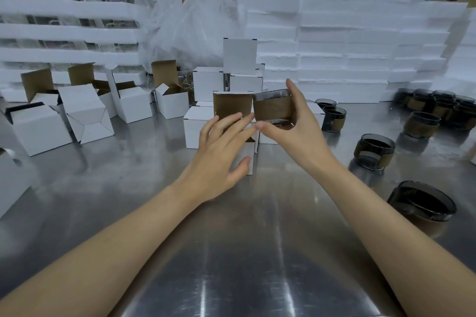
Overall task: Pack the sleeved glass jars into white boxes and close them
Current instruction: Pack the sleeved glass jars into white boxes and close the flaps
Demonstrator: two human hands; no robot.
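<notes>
Right grip [288, 121] clamped on sleeved jar [273, 108] | left grip [224, 152] spread on open box [233, 116] | no readable labels

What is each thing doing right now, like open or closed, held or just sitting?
Right hand: grips a sleeved jar.
Held jar: in the air, tipped on its side.
Left hand: fingers straight, touching the open box.
Open box: lid flap standing up.
Boxes at left: open or tipped, waiting.
Stacked boxes: closed.
Jars at right: loose on the table, unpacked.
</notes>
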